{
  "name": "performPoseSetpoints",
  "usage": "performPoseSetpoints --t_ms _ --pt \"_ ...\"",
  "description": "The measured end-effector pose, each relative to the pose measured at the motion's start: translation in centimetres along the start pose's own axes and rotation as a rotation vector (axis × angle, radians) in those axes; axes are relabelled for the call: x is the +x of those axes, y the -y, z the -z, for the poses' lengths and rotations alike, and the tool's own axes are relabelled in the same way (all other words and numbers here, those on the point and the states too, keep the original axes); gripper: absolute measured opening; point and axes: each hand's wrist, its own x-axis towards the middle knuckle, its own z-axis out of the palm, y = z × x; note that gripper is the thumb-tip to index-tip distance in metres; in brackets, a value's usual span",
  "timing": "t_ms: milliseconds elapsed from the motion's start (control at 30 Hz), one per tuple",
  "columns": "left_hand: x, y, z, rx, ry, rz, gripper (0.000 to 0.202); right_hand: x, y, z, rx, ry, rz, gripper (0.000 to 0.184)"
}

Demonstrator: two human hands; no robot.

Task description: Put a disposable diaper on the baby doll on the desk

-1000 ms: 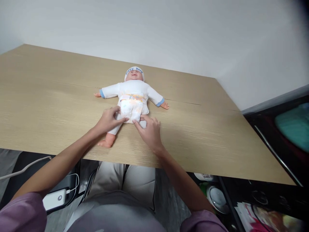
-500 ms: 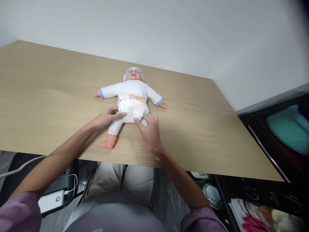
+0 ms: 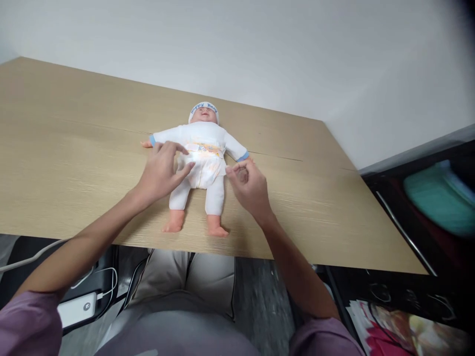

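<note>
A baby doll (image 3: 202,138) in a white suit and a white cap lies on its back on the wooden table (image 3: 74,148), arms spread, both legs straight toward me. It wears a white diaper (image 3: 204,165) with an orange printed band at the waist. My left hand (image 3: 161,168) rests over the doll's left hip, fingers stretched out, thumb touching the diaper's side. My right hand (image 3: 248,185) hovers at the doll's other hip, fingers curled in with thumb and forefinger close together; I cannot make out anything between them.
A white wall rises behind the table. A dark shelf with a teal object (image 3: 441,198) stands at the right. Below the table edge are my knees, a white power bank (image 3: 76,309) with cables at left, and magazines (image 3: 404,331) at the lower right.
Both hands left the doll's crotch and moved up to the diaper's sides at the hips. The doll's right leg, covered before, now shows.
</note>
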Motion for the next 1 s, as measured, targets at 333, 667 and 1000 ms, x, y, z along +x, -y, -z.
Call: performPoseSetpoints --t_ms 333,667,1000 --pt "9.3 0.5 -6.7 0.161 0.278 -0.249 0.059 8.3 -2.3 -4.6 -0.065 0.229 0.022 0.039" --pt "8.8 0.7 -7.4 0.135 0.255 -0.187 0.069 9.1 -5.1 -2.3 0.154 0.35 0.025 0.045" --pt "8.4 0.8 -7.8 0.134 0.222 -0.16 0.064 9.6 -3.5 -5.0 0.135 0.361 -0.027 0.035"
